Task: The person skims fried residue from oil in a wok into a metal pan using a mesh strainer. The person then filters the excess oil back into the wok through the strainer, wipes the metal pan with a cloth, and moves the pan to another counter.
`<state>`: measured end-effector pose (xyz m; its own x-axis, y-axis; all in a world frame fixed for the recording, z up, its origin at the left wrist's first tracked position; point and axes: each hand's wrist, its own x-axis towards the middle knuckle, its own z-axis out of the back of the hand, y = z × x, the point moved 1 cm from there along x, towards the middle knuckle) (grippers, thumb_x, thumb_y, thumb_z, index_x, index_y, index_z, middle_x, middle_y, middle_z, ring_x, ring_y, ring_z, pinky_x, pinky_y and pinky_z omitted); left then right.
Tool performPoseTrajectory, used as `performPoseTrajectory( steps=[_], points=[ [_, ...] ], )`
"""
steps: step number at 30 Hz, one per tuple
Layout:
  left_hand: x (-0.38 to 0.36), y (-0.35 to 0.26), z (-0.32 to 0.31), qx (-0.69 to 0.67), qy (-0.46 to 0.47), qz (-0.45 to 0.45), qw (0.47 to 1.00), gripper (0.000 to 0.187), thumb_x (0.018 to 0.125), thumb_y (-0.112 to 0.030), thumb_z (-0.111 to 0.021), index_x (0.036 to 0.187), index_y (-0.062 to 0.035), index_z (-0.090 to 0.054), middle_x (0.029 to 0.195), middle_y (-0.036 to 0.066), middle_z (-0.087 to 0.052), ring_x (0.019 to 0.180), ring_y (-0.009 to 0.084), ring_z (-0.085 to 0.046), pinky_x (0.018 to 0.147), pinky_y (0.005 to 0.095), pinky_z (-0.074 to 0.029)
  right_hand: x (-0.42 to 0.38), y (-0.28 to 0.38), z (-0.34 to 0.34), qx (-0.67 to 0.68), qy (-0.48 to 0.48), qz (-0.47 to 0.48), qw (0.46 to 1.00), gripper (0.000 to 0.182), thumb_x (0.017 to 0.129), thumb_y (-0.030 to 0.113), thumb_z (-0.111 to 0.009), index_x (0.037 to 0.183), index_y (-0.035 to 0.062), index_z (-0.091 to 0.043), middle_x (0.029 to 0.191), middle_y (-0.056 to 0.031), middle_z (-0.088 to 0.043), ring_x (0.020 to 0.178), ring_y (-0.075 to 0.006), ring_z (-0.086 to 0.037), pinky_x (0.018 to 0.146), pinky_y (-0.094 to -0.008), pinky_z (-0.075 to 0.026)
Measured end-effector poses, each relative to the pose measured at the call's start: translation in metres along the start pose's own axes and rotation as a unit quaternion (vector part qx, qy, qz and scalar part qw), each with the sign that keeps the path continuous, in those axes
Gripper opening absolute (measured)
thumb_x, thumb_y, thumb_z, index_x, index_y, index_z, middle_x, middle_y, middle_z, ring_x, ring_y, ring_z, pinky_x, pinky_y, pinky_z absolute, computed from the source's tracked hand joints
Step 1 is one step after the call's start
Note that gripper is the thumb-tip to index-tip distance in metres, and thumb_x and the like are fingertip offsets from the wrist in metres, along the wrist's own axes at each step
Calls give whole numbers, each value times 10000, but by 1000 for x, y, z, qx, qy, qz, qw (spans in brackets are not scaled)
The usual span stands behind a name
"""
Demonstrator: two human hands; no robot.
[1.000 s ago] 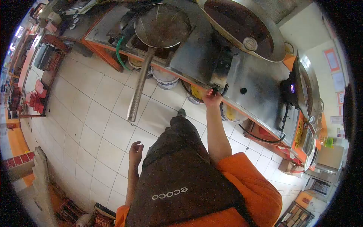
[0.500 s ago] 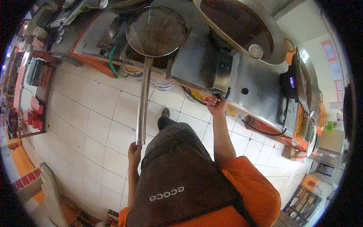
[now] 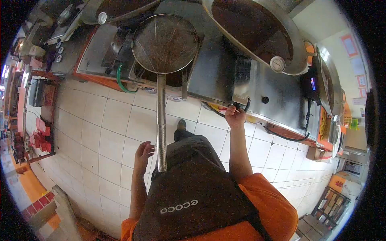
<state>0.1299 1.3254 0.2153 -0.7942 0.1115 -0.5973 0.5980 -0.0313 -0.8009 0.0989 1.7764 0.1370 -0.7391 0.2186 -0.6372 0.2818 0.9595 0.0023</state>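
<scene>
A large round mesh strainer (image 3: 165,43) rests across an opening in the steel stove top, its long metal handle (image 3: 161,124) reaching out toward my apron. Just left of that handle, my left hand (image 3: 144,154) is open and apart from it, fingers spread. At the front edge of the stove, my right hand (image 3: 235,117) is closed on what looks like a black gas valve (image 3: 239,105) with a dark hose; the fingers partly hide it. A big wok (image 3: 251,28) of dark liquid, with a dial thermometer (image 3: 278,64) on its rim, sits above my right hand.
Another large pan (image 3: 125,8) with a dial thermometer stands at the upper left, and more wide pans line the right. A green hose (image 3: 120,78) hangs from the stove front. Patterned bowls sit beneath. White floor tiles (image 3: 92,132) lie below.
My left hand has let go of the strainer handle and opened beside it. The strainer now lies on the stove top. My right hand stays at the valve.
</scene>
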Motion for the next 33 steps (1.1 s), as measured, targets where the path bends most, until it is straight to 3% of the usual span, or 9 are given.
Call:
performPoseTrajectory(
  steps=[2,5,9,14,20,23,26,30,33],
  points=[
    [-6,-34,-26,-94,88,49,990,533,951,-427,-464,1280,-8,-448,1054,120,-607,925,213,-603,799,337,-478,0,-1,-1,-25,-8,23,999,298,869,283,-409,785,5,-471,588,-58,-457,538,-163,-442,441,-277,-375],
    [-25,-96,-74,-271,206,128,932,505,967,-376,-441,1330,-29,-388,1001,108,-605,847,192,-589,753,324,-478,-2,6,13,-27,11,-4,1000,262,838,257,-447,757,10,-479,577,-46,-458,529,-157,-449,442,-277,-374],
    [-24,-102,-87,-269,212,162,925,461,978,-297,-434,1357,-50,-346,795,30,-504,639,101,-462,558,248,-402,-17,1,13,-24,19,-4,1000,248,805,248,-460,723,16,-485,557,-47,-449,491,-153,-435,423,-271,-361],
    [-26,-103,-84,-170,153,143,963,421,963,-229,-483,1331,-59,-371,657,-42,-330,502,39,-305,431,200,-254,-2,5,25,-72,9,15,997,416,886,355,-322,829,-13,-509,574,-46,-454,494,-147,-431,432,-259,-365],
    [-22,-97,-60,-138,163,123,969,437,938,-287,-535,1292,-75,-392,640,-51,-335,469,33,-296,400,202,-244,-4,-5,16,-27,9,1,1000,475,902,387,-328,832,-53,-492,577,-36,-436,489,-140,-417,430,-259,-350],
    [-26,-103,-54,-116,142,131,974,397,933,-244,-534,1269,-76,-405,630,-55,-333,459,36,-300,391,206,-249,0,-5,15,1,7,-20,1000,476,908,392,-342,808,-54,-476,583,-38,-435,495,-142,-417,430,-254,-343],
    [-31,-101,-45,-140,152,128,970,391,920,-213,-541,1262,-80,-407,630,-59,-343,462,36,-323,392,204,-266,1,-4,11,33,-2,-13,999,453,913,390,-355,783,-30,-465,584,-42,-433,499,-146,-415,426,-249,-341],
    [-47,-117,-36,-20,116,110,987,351,937,-219,-531,1235,-76,-414,639,-57,-390,478,41,-341,418,212,-282,-5,-2,4,37,16,-23,999,380,916,372,-391,812,14,-464,603,-51,-448,493,-150,-417,423,-258,-365],
    [-54,-120,-23,-60,143,98,983,347,933,-216,-542,1227,-76,-421,644,-57,-396,483,42,-349,420,215,-294,12,13,18,12,49,-33,998,291,907,323,-417,835,47,-473,627,-55,-466,489,-158,-427,414,-265,-375]
  ],
)
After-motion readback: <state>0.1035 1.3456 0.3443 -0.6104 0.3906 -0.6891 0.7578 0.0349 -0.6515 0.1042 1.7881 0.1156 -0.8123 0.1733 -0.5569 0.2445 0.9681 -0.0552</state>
